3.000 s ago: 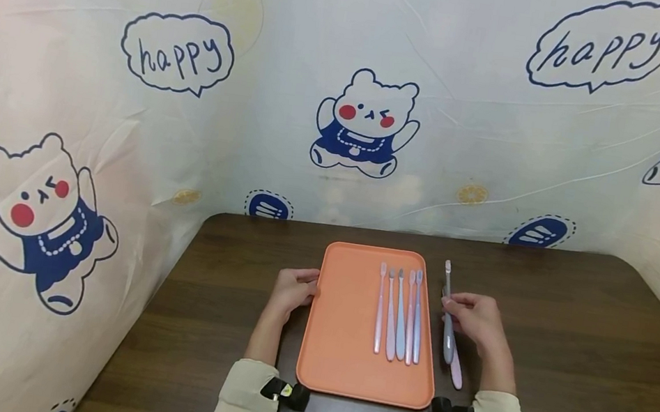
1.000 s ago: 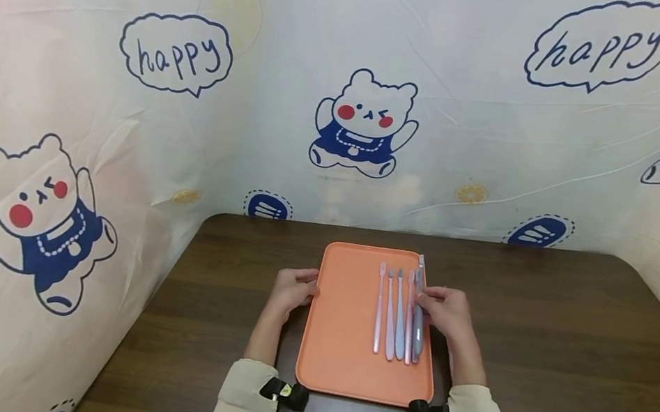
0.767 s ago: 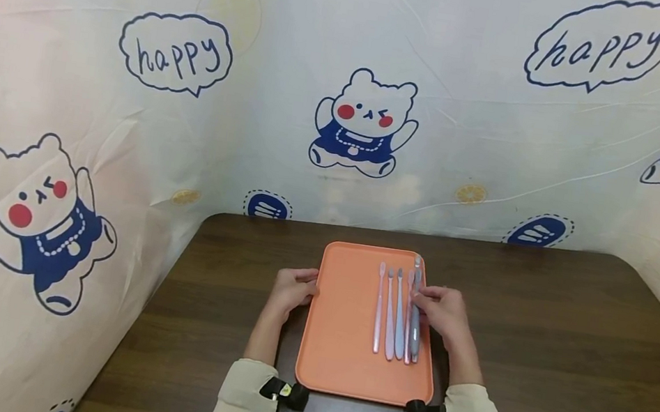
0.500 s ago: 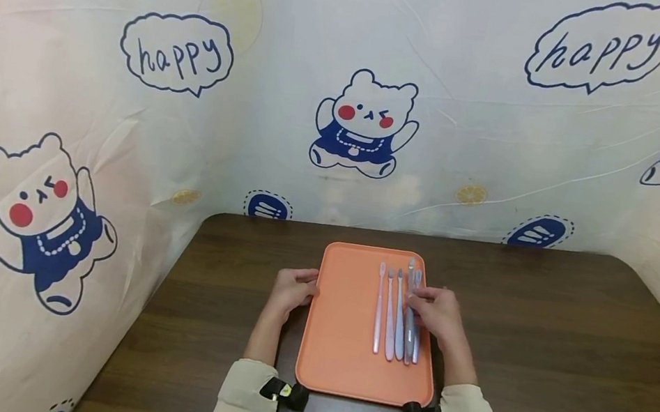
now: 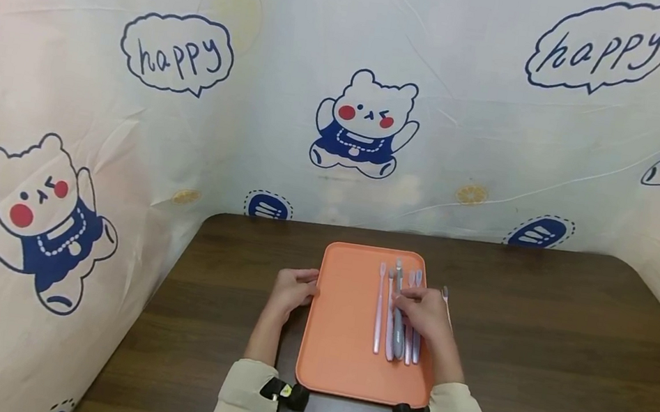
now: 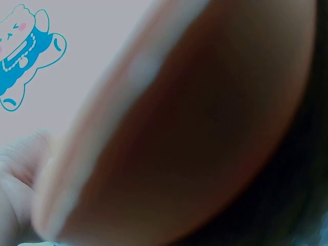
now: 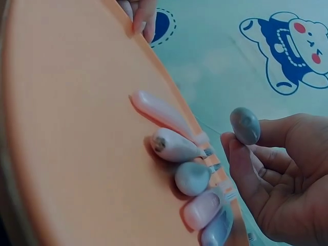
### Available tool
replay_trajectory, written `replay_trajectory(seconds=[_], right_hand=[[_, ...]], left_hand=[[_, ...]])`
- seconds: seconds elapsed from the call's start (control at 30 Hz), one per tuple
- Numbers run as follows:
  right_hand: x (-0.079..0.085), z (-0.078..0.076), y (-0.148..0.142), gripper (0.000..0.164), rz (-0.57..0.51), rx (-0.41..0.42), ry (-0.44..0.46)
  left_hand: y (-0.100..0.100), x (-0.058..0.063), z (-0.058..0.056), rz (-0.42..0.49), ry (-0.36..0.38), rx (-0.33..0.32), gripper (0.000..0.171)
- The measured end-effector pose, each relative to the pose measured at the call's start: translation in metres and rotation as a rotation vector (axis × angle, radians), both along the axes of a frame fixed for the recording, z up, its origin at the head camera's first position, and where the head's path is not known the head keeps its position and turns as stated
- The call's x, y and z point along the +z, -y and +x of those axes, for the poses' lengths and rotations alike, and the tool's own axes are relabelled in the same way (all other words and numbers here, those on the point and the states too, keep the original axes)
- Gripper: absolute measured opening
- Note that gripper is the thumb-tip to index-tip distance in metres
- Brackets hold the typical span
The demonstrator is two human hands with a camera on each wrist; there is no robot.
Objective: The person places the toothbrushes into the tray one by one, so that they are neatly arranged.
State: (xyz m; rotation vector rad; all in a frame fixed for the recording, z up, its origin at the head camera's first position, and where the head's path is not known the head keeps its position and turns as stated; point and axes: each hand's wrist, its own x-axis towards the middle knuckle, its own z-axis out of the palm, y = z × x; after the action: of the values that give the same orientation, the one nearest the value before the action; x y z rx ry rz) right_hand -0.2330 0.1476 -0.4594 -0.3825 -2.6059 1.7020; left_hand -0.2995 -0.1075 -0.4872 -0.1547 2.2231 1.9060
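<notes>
My right hand pinches a grey toothbrush between thumb and fingers, over the right half of an orange tray. In the right wrist view the rounded handle end of that grey toothbrush points at the camera. Below it, several pink, lilac and blue toothbrushes lie side by side on the tray, among them a pink toothbrush at the row's left end. My left hand holds the tray's left rim; its fingertips show there in the right wrist view.
Right of the tray, the head of another toothbrush shows on the dark wooden table, the remainder hidden by my right hand. A bear-print curtain hangs behind the table. A large blurred shape fills much of the left wrist view.
My right hand has carried the grey toothbrush left, from the table beside the tray to over the row, passing across the right-hand toothbrushes. My left hand has stayed at the rim.
</notes>
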Motion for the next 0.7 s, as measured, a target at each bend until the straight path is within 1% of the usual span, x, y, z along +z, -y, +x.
replay_trajectory(seconds=[0.13, 0.27, 0.47, 0.7], right_hand=[[-0.003, -0.001, 0.003, 0.03, -0.031, -0.006, -0.004], [-0.005, -0.001, 0.006, 0.029, -0.025, 0.0, -0.01], [-0.004, -0.001, 0.011, 0.029, -0.005, 0.013, -0.026], [-0.006, -0.003, 0.017, 0.03, -0.048, 0.015, -0.016]], left_hand=[[0.0, 0.0, 0.001, 0.007, 0.003, -0.006, 0.045], [0.0, 0.001, 0.001, 0.003, 0.003, -0.013, 0.046], [0.0, 0.0, 0.0, -0.001, -0.003, -0.008, 0.045], [0.0, -0.001, 0.0, 0.005, 0.012, 0.008, 0.045]])
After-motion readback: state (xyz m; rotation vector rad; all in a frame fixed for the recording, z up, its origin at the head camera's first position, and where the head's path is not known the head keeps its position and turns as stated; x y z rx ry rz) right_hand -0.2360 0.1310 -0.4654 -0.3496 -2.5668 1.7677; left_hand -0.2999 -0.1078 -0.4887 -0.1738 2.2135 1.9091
